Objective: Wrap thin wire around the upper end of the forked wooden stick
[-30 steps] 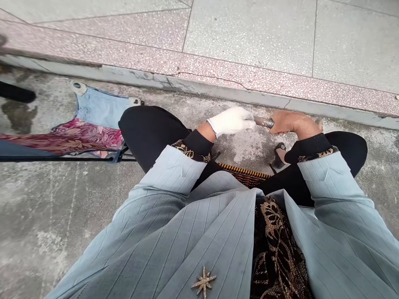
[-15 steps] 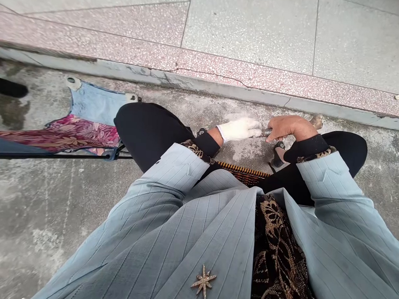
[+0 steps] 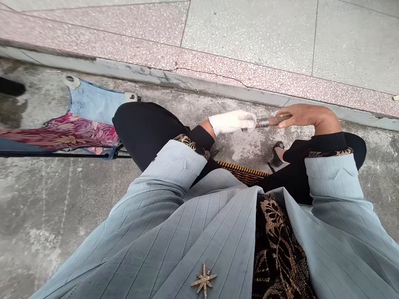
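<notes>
Right of centre in the frame, I see a narrow, brown, stick-like tool with a silvery coiled band [image 3: 271, 121] stretched nearly level between two hands. The left hand in a white knit glove [image 3: 232, 121] is closed around the tool's left end, fingers curled over it; the glove hides that end from me, so I cannot tell its shape. The bare right hand [image 3: 303, 115] pinches the tool's right part between thumb and fingers, the coiled band lying exposed between the two hands, nearer the glove.

Below them I have rough, stained grey concrete [image 3: 77, 214]. Across the upper part of the frame runs a low grey kerb [image 3: 133, 72], and beyond it pink and pale grey speckled paving [image 3: 247, 28] fills the top. At middle left, pale blue denim fabric with metal-eyed corners [image 3: 92, 103] joins pink floral cloth [image 3: 79, 131] along a thin black rod [image 3: 54, 154]. Beneath the hands, I make out a black shoe [image 3: 277, 156] and a black-and-orange woven edge [image 3: 243, 171]. A light blue-grey striped jacket [image 3: 169, 236] with a star-shaped brooch [image 3: 203, 282] occupies the bottom.
</notes>
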Available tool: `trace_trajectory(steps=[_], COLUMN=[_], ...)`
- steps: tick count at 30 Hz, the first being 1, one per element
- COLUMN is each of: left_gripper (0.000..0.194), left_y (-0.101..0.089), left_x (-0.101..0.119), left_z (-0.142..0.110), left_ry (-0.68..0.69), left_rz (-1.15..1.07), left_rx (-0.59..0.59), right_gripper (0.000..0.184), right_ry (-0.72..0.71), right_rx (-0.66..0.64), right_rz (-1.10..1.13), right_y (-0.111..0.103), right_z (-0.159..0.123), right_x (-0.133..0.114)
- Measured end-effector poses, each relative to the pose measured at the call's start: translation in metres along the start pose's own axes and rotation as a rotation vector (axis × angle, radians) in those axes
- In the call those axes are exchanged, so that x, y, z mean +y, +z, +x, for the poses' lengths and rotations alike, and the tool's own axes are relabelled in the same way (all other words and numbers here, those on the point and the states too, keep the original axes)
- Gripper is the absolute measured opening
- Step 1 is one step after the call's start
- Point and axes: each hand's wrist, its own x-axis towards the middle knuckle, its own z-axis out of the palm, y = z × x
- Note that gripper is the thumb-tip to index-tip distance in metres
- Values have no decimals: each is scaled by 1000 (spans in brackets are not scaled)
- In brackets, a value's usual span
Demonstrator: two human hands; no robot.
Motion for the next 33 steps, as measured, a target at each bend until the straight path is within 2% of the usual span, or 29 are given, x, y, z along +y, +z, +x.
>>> trace_trajectory(steps=[2,3,6,8,10,12,15,20,23,25,28,31,33], left_gripper=[34,36,37,35,34,34,35,40,43,44,42,39,37], left_y=[-3,-3,-3,-1,2,6,16,34,45,51,55,51,44], left_x=[0,-1,-2,-3,-4,-5,-6,-9,-15,-19,-22,-18,-13], left_z=[-1,-1,-1,1,3,7,11,10,10,12,17,22,24], left_ry=[-8,-16,-20,43,108,114,87,63,43,53,81,105,114], left_rz=[-38,-40,72,217,333,362,271,-8,-192,-333,-545,-678,-715], left_rx=[-4,-1,46,106,145,136,81,-74,-80,4,170,343,480], right_gripper=[65,65,39,21,14,12,12,13,18,16,11,23,33], right_ry=[-13,-17,-8,27,70,86,59,-42,-69,-87,-173,-230,-150], right_rx=[69,94,155,176,160,132,111,41,52,110,271,532,728], right_rz=[24,28,-15,-65,-112,-148,-203,-220,-193,-186,-138,-9,128], right_y=[-1,-1,3,7,12,17,24,26,25,24,23,21,21], right_z=[-3,-4,-4,-2,2,7,14,13,8,5,5,7,10], right_x=[4,4,-3,-13,-25,-34,-41,-43,-47,-51,-55,-53,-48])
